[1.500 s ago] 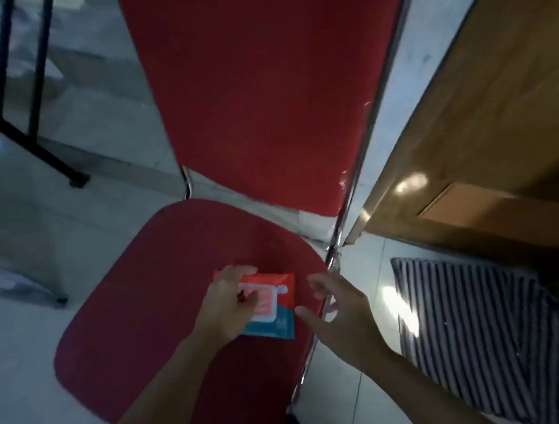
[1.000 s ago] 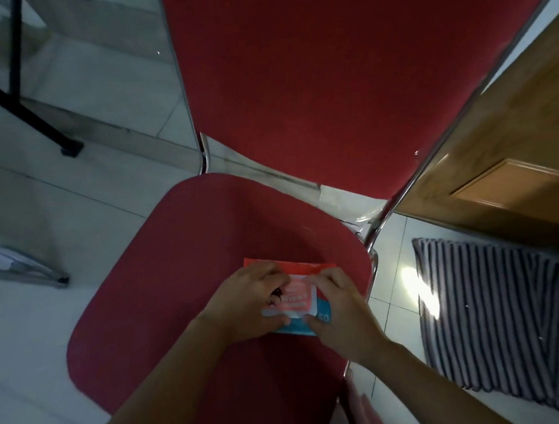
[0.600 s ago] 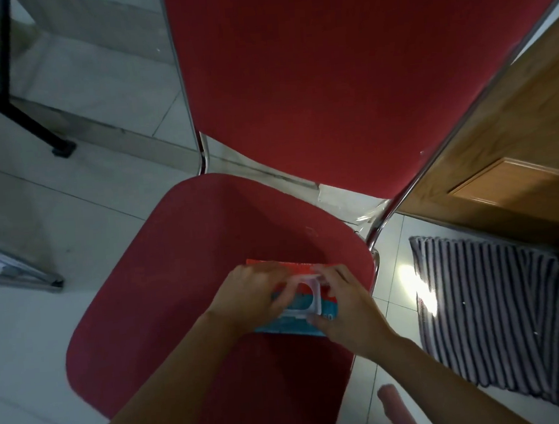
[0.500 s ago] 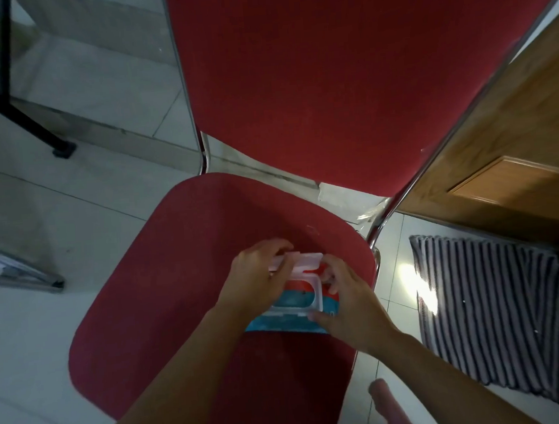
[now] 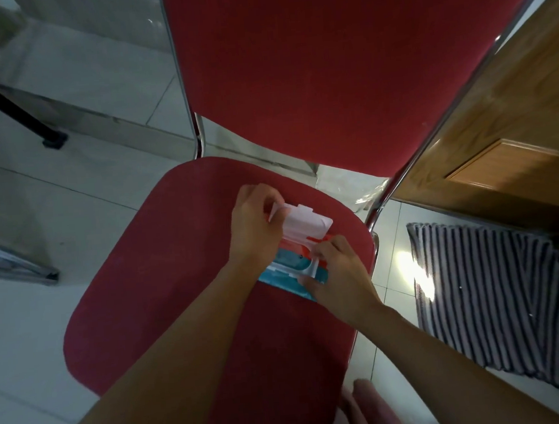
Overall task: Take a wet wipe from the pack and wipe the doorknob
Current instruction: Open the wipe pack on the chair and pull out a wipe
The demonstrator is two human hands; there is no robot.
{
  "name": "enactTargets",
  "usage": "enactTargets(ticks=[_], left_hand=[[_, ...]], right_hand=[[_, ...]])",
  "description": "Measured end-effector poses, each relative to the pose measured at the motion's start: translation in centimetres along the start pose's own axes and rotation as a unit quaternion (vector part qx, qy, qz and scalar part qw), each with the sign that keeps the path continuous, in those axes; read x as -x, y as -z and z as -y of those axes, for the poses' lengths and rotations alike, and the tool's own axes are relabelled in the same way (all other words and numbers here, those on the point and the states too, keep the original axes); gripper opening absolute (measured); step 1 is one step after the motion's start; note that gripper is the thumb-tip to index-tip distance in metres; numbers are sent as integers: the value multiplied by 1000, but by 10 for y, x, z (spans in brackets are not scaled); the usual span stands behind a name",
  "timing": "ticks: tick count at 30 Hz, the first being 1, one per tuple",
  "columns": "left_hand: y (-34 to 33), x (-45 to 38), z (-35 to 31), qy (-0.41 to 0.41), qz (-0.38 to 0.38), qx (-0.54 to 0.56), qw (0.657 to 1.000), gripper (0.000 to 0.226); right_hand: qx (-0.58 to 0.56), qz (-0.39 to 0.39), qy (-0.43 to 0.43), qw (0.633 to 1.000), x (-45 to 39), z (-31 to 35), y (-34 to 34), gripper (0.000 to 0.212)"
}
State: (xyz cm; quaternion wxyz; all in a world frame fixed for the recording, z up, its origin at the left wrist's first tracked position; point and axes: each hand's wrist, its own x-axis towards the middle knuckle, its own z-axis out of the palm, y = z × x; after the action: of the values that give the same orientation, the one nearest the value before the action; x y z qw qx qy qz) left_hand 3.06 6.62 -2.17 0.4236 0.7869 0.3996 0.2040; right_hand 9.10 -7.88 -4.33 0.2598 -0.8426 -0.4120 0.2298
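Note:
A red and teal wet wipe pack (image 5: 286,271) lies on the red chair seat (image 5: 163,288). Its white plastic lid (image 5: 306,224) is flipped up and back. My left hand (image 5: 256,227) holds that lid by its far edge. My right hand (image 5: 338,274) rests on the pack's near right end, thumb and forefinger pinched on a bit of white wipe (image 5: 312,269) at the opening. No doorknob is in view.
The chair's red backrest (image 5: 327,67) rises right behind the pack. A wooden door (image 5: 516,133) stands to the right, with a striped mat (image 5: 489,299) on the tiled floor below it. Black metal legs (image 5: 12,102) stand at far left. A bare foot (image 5: 374,408) shows bottom right.
Both hands came together on the pack. My left hand flipped the white lid fully open, and my right fingers moved to the opening and pinched the wipe.

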Motion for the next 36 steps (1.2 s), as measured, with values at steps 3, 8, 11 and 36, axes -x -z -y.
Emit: enactTargets(ticks=[3,8,11,36], left_hand=[[3,8,11,-27,40,-37,998,23],[7,21,25,-42,166,-90,981,68],[5,22,24,-37,170,-95,980,70],[11,15,30,-29,112,-93,989,43]], right_hand=[[4,16,0,1000,-6,2,0,40],[-25,30,20,999,-9,4,-1,36],[-43,37,31,998,-7,5,-2,43],[-286,91,-119,946,-45,26,14,18]])
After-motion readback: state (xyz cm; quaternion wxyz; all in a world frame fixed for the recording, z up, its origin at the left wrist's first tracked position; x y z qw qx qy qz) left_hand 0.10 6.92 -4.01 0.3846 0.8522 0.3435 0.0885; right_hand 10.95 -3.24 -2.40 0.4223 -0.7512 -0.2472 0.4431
